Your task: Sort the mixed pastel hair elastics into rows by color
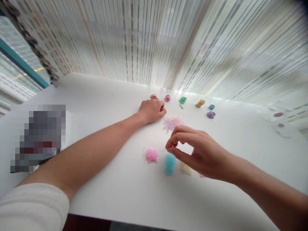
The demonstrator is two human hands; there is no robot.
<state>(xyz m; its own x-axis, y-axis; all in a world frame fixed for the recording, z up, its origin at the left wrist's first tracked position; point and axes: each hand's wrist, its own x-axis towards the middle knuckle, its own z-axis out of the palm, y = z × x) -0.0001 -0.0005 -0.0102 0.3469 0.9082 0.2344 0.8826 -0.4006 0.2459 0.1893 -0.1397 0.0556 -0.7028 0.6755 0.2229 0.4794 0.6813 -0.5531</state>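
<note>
My right hand (197,150) hovers over the table with thumb and index finger pinched on a thin pale pink band, which stretches toward a small pink pile of bands (152,155). Below those fingertips lies a turquoise bundle of bands (170,165); a pale yellow bundle (186,168) is partly hidden by the hand. My left hand (152,110) rests on the table with its fingers curled closed; what they hold, if anything, is hidden. Just beyond it shows a red coil (154,96). Between both hands spreads a loose pile of pale pink and lilac bands (173,123).
Along the back lie a pink-red coil (167,98), a green one (182,101), a mustard one (200,103), a blue one (211,106) and a purple one (211,115). Clear plastic (280,123) sits at right. A pixelated object (39,138) stands at left. Striped curtain (144,41) borders the white table (115,189).
</note>
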